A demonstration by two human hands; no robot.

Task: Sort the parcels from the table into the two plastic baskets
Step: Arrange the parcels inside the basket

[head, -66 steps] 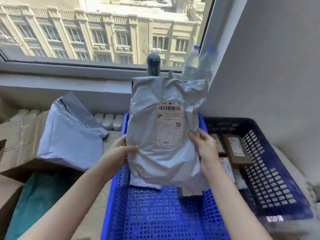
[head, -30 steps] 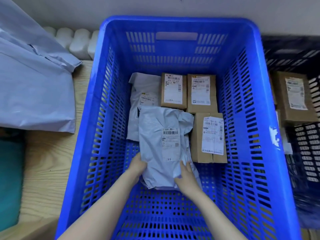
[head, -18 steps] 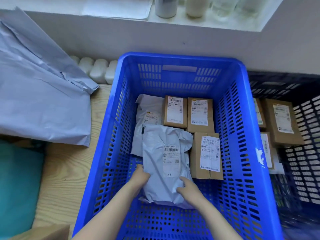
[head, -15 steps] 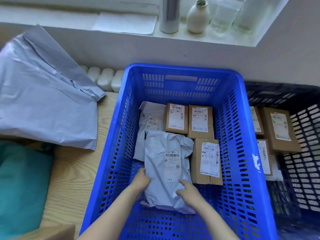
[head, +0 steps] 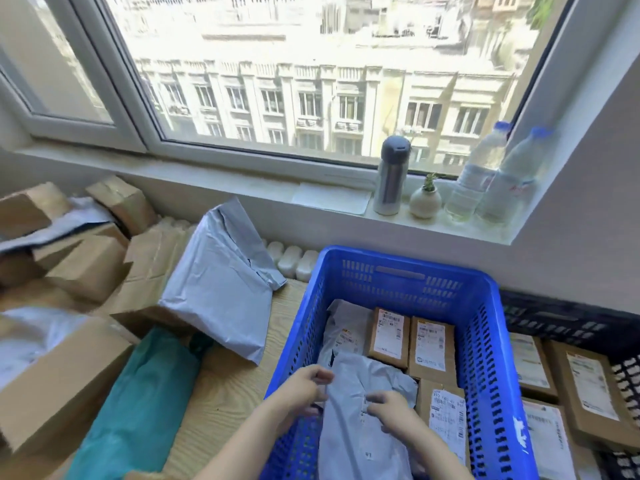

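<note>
A grey plastic parcel (head: 360,441) with a white label lies in the bright blue basket (head: 398,258), on top of another grey bag (head: 343,334) and beside three small cardboard boxes (head: 431,344). My left hand (head: 304,386) hovers at the parcel's left edge with loosely curled fingers that hold nothing. My right hand (head: 391,408) hangs just over its label, fingers relaxed. A dark basket (head: 571,323) to the right holds several labelled cardboard parcels (head: 592,386).
On the wooden table (head: 225,393) to the left lie a large grey bag (head: 221,296), a teal bag (head: 138,403) and several cardboard boxes (head: 62,379). The windowsill behind carries a thermos (head: 391,174), a small vase (head: 426,202) and two water bottles (head: 485,174).
Both hands lowered the grey parcel into the blue basket, then let go and lifted off it. The view has tilted up toward the window and the table's left side.
</note>
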